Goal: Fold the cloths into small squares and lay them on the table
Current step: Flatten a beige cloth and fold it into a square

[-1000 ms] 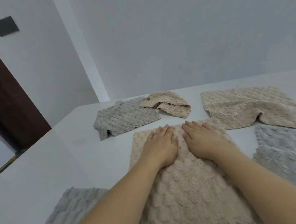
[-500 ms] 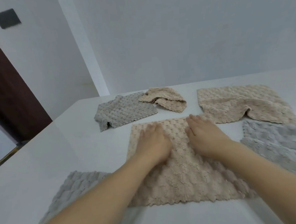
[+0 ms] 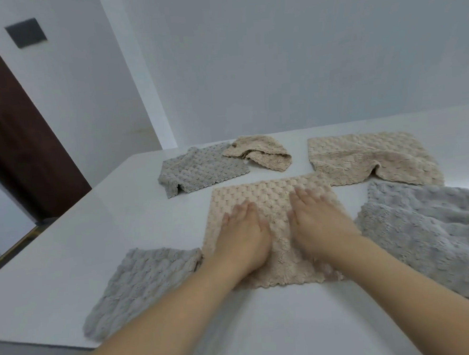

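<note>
Now, hands: both lie palm-down with straight fingers on the beige cloth (image 3: 259,200), gripping nothing.
Left hand (image 3: 242,237): flat on the cloth's left half, fingers together and pointing away from the person.
Right hand (image 3: 318,224): flat on the right half, apart from the left; its fingertips are blurred.
Beige cloth: spread flat at the middle of the white table (image 3: 107,229), its scalloped near edge toward the person.
Grey cloth, near left (image 3: 141,287): lies at the table's near edge, its right corner touching the beige cloth.
Grey cloth, far left (image 3: 200,171): rumpled, one corner turned under.
Small beige cloth (image 3: 259,154): bunched, overlapping the far grey cloth's right corner.
Large beige cloth (image 3: 364,158): far right, near edge rucked up.
Grey fleecy cloth (image 3: 434,231): right of the hands, creased, just beside the middle cloth.
Background: pale wall, dark brown door (image 3: 11,136) at left.
</note>
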A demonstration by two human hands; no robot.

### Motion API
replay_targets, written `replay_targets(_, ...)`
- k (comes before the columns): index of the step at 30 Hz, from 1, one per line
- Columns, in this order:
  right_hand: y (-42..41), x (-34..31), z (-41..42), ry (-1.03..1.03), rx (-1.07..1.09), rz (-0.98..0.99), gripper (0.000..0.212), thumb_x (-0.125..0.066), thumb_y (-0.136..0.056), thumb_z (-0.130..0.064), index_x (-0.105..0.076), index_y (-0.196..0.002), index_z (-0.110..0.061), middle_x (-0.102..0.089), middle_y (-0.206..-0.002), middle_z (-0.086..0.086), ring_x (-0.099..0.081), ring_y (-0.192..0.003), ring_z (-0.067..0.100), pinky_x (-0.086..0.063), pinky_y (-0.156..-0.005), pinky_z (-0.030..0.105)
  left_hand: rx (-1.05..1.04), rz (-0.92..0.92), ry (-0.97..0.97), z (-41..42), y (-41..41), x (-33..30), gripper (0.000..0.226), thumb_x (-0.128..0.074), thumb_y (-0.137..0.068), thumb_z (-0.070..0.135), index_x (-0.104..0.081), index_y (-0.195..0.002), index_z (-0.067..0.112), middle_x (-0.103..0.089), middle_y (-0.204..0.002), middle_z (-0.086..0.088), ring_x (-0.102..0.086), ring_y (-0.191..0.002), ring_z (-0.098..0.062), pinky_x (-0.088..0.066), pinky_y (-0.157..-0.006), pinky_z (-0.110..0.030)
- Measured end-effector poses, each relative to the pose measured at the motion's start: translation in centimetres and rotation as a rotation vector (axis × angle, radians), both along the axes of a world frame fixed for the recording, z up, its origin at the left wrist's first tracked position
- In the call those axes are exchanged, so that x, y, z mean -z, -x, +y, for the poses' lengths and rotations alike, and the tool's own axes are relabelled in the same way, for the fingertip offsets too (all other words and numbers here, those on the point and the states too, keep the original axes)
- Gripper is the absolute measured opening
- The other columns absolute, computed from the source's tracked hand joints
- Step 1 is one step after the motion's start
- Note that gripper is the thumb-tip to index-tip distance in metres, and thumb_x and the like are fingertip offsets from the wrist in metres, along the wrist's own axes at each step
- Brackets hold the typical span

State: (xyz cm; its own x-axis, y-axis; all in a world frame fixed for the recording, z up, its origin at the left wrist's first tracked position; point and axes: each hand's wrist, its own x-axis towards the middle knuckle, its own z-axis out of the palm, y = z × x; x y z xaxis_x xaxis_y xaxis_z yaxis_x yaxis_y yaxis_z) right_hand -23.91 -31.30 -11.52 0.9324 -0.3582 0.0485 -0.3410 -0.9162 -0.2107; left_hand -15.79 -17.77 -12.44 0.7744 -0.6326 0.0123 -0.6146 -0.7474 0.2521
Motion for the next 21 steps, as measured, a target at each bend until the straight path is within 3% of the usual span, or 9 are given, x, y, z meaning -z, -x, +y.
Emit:
replay_targets(3, 2.1, 1.6, 1.4, 0.003, -0.072, 0.050, 0.057, -0.011, -0.104, -0.036, -0.002, -0.155, -0.013, 0.004, -0.162, 0.002, 0.005, -0.149, 0.016, 0.002, -0.121, 0.038, 0.092, -0.056, -0.086, 2.2, 2.7, 1.2, 0.058, -0.014, -0.104, 0.039, -0.005, -0.157, 0.016, 0.002, -0.165, 0.002, 0.005, -0.150, -0.014, 0.004, -0.122, -0.038)
replay_targets(9, 3.4, 1.6, -1.0, 0.005, 0.053, 0.146, 0.059, -0.010, -0.103, -0.039, -0.001, -0.155, -0.013, 0.004, -0.162, 0.002, 0.005, -0.149, 0.017, 0.003, -0.120, 0.037, 0.009, 0.026, -0.138, 4.2, 2.4, 1.1, 0.060, -0.014, -0.104, 0.039, 0.001, -0.156, 0.015, 0.006, -0.164, 0.000, 0.008, -0.150, -0.017, 0.005, -0.122, -0.038)
replay_targets(16, -1.4, -2.1, -2.1, 0.007, -0.044, -0.019, 0.054, -0.018, -0.104, -0.032, -0.013, -0.154, -0.011, -0.007, -0.162, 0.005, -0.004, -0.149, 0.019, -0.001, -0.120, 0.036, 0.092, -0.114, 0.055, 1.5, -2.3, -5.9, 0.052, -0.025, -0.106, 0.029, -0.022, -0.152, 0.006, -0.018, -0.161, -0.011, -0.012, -0.149, -0.023, -0.008, -0.122, -0.038)
replay_targets(21, -7.0, -2.6, -3.7, 0.016, -0.083, -0.002, 0.050, -0.021, -0.105, -0.027, -0.019, -0.152, -0.011, -0.014, -0.161, 0.004, -0.012, -0.148, 0.019, -0.008, -0.120, 0.038, 0.076, -0.084, 0.108, -2.3, -8.2, -6.1, 0.046, -0.027, -0.105, 0.025, -0.036, -0.143, 0.002, -0.035, -0.152, -0.015, -0.029, -0.141, -0.026, -0.023, -0.118, -0.041)
